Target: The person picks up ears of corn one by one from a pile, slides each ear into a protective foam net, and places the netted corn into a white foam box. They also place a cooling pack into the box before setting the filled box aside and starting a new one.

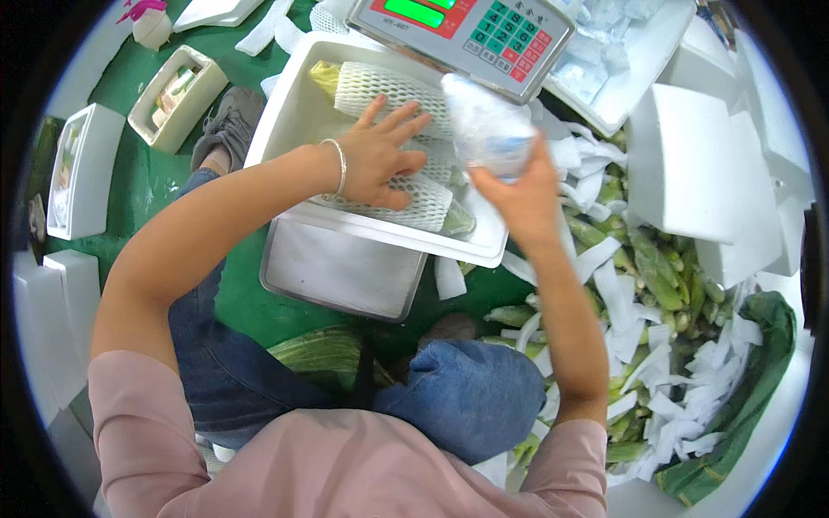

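My left hand, with a silvery bracelet at the wrist, rests with fingers spread on ears of corn in white foam netting. These ears lie inside a white foam box, their husk ends poking from the sleeves. In my right hand is a clear ice pack with a blue patch, blurred, raised over the box's right side. Beneath the box is the metal platform of a scale; its keypad display stands at the far side.
A foam box of ice packs is at upper right, beside stacked foam boxes. Husked corn and white foam strips heap on the right. Small foam boxes stand on the green floor at left, near a white-and-pink object.
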A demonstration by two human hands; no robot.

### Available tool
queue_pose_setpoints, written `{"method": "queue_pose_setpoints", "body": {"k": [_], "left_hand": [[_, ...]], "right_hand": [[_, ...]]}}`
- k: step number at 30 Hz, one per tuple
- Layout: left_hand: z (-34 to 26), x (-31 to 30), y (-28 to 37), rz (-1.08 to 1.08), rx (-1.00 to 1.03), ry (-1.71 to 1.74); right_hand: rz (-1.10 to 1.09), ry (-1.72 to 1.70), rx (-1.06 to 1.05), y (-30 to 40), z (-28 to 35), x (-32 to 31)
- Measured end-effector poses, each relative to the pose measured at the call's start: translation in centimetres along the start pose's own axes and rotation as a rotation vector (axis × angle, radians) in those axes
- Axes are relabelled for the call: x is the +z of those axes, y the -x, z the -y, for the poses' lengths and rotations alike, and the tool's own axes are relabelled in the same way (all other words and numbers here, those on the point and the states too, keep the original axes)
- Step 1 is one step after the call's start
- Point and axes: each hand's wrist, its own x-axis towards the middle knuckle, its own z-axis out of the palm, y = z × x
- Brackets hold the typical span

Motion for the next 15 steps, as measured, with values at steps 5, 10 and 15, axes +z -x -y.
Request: {"method": "queue_pose_setpoints", "body": {"k": [5, 10, 15], "left_hand": [[-0.3, 0.7, 0.6, -0.341, 0.073, 0.078], [1.6, 2.0, 2.9, -0.514, 0.037, 0.064], [-0.5, -0.2, 0.0, -0.380, 0.024, 0.185]], "right_hand": [[0.114, 0.559, -0.342, 0.9, -5.4, 4.4], [0.613, 0.742, -0.023, -0.5, -0.2, 4.4], [0.027, 0.578, -0.230, -2.2, -4.7, 8.2]]}}
